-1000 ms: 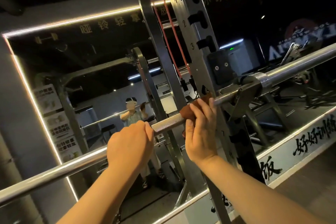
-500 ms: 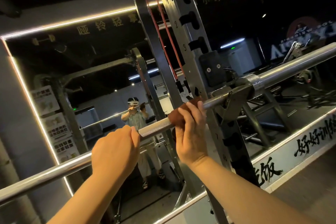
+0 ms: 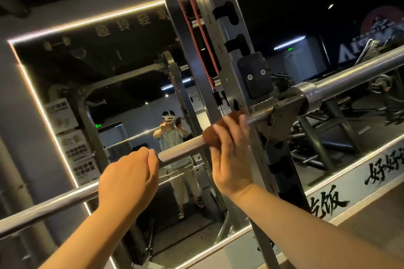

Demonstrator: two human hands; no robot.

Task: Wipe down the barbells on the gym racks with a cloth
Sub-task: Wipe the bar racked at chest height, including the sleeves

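Two hands, head view: both sit on one barbell (image 3: 181, 152), which crosses the view from lower left up to upper right.
Left hand (image 3: 129, 179): curled over the bar from above, at the edge between smooth steel and knurling. Judged purpose: to steady the bar so it does not roll or slide in its support under the rubbing.
Right hand (image 3: 231, 159): fingers wrapped round the cloth (image 3: 211, 137), thumb side below, pinning the fabric to the bar. The grip closes right round, which I judge lets one stroke clean the whole circumference.
Cloth: brown, bunched into a sleeve about the bar, at the far end of the knurled stretch and just short of the rack hook (image 3: 284, 111).
Barbell, place: it rests in the hook on the rack upright (image 3: 220, 28), with its thick sleeve running on past the hook to the right.
Barbell, look: bright metal. The shaft at the left is smooth and shiny, the band between the hands is matt and finely cross-hatched, and the part beyond the collar is wider and glossy. No dirt or rust can be made out in this dim light.
Rack upright: grey, with numbered slots, and a red band (image 3: 196, 28) hangs down beside it.
Mirror (image 3: 131, 72): wall-mounted behind the rack and edged with a light strip. It shows a person wearing a headset at the same bar.
Stage, as a judgement: wiping is under way near the hook, and the sleeve end is not yet under the cloth.
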